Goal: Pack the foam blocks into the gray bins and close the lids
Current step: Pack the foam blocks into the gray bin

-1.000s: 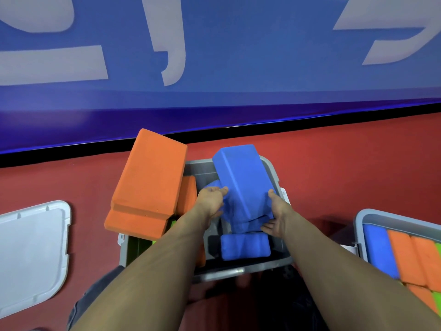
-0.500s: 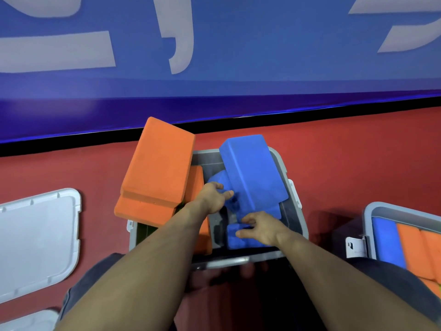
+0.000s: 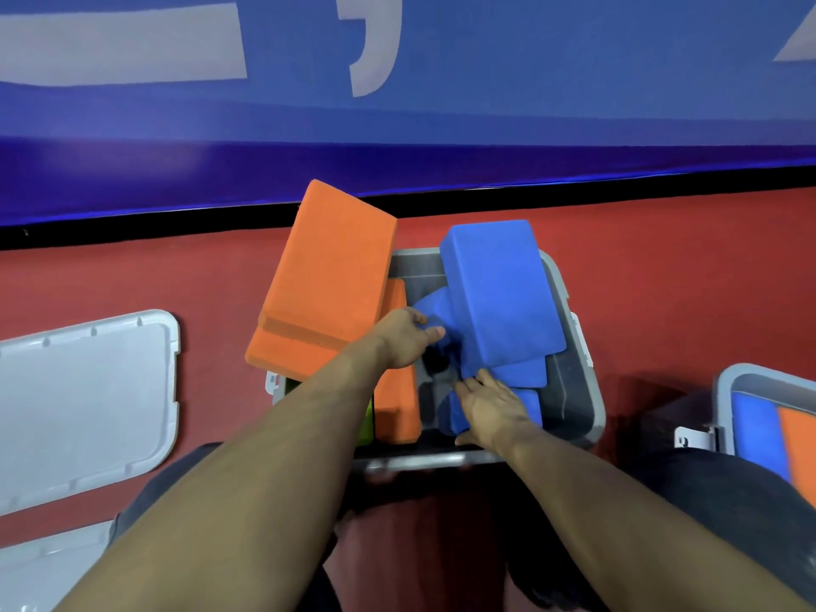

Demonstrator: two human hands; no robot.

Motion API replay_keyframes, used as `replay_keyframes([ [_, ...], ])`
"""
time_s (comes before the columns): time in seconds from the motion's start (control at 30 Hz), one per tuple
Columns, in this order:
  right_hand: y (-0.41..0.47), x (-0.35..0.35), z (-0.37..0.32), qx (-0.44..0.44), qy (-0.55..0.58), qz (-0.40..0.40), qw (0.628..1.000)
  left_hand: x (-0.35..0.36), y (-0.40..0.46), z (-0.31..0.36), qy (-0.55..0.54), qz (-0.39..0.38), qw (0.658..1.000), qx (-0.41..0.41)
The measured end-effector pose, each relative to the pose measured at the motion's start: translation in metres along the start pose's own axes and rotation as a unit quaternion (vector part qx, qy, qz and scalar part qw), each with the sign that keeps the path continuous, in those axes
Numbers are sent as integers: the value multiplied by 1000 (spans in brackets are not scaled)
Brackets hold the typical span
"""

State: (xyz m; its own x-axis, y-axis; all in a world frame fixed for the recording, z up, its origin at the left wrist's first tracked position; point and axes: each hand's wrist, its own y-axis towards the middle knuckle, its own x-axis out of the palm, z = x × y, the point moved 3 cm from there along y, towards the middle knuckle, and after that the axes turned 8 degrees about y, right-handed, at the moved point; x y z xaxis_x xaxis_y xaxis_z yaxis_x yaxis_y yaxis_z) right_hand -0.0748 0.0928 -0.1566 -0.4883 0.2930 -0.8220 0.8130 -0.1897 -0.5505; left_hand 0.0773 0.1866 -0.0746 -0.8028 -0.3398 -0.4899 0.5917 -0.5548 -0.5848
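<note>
White strokes on the blue wall point(image 3: 530, 81) across the top of the frame are cropped beyond reading. At centre, my left hand point(image 3: 404, 337) grips a blue foam block point(image 3: 435, 313) in the gray bin point(image 3: 574, 390). Just below, my right hand point(image 3: 490, 406) lies flat, fingers straight, on another blue block point(image 3: 527, 401).

I see both hands inside the gray bin point(image 3: 578, 390): my left hand point(image 3: 404, 335) grips a blue foam block point(image 3: 435, 311), my right hand point(image 3: 490, 406) lies flat on another blue block point(image 3: 527, 404). Orange blocks point(image 3: 326, 280) overhang the bin's left rim, a white lid point(image 3: 84, 404) lies further left.
</note>
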Motion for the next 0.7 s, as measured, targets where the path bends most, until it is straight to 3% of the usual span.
replay_keyframes([
  [0.17, 5, 2, -3, 16, 3, 21, 1000, -2, -3, 1, 11, -16, 1000, 5],
  [0.4, -8, -14, -5, 42, 132, 111, 984, -5, -4, 3, 4, -18, 1000, 7],
  [0.7, -10, -28, -10, 81, 150, 104, 980, -7, -19, 8, 20, -15, 1000, -5],
])
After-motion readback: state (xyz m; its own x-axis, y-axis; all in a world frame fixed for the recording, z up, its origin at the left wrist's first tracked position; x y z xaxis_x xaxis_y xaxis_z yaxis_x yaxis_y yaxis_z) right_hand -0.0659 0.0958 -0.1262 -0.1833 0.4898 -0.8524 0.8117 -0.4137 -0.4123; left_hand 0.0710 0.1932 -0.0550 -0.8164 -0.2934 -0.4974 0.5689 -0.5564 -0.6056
